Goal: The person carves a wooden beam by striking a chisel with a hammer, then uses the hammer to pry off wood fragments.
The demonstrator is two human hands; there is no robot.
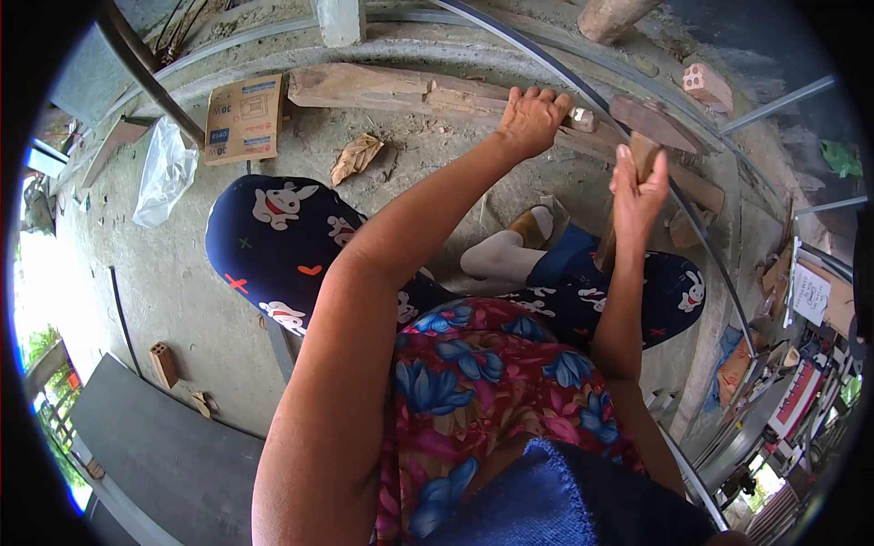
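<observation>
My left hand [535, 118] is wrapped around a short tool with a shiny, rounded end [581, 118] that sticks out toward the hammer. The rest of that tool is hidden by my fingers. It lies over a rough wooden beam [364, 86] on the floor, whose top is chipped left of the hand. My right hand [640, 187] grips the wooden handle of a hammer [657, 126]. The hammer's dark, rusty head is just right of the tool's end, with a small gap between them.
A cardboard box [244, 120] and a clear plastic bag [167, 173] lie at upper left, a dry leaf [357, 158] near the beam. A long dark metal bar [546, 56] crosses at right. Bricks [707, 87] and scrap lie around. My patterned knees [273, 237] flank the work.
</observation>
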